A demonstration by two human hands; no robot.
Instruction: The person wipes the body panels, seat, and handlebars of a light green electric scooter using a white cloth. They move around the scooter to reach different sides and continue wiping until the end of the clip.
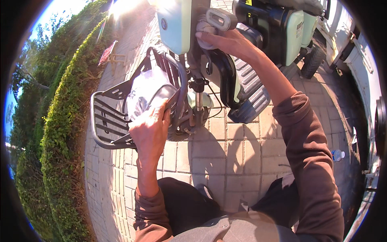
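Note:
A pale green electric scooter [174, 28] stands in front of me, with a black metal basket [98, 121] on its front. My left hand [150, 127] is closed on the basket's near rim. Inside the basket lies a whitish, see-through plastic bag [147, 88], partly behind my left hand. My right hand [225, 42] presses a crumpled light grey cloth [206, 30] against the scooter's body, just under a grey oval-rimmed part [221, 19]. Its fingers are bent round the cloth and partly hidden.
The scooter's ribbed dark footboard [252, 103] lies below my right forearm. Beyond it stands another dark and pale green scooter [293, 36]. A hedge [60, 133] runs along the left, and a white metal structure [365, 60] along the right. A plastic bottle [338, 155] lies on the paving [242, 161].

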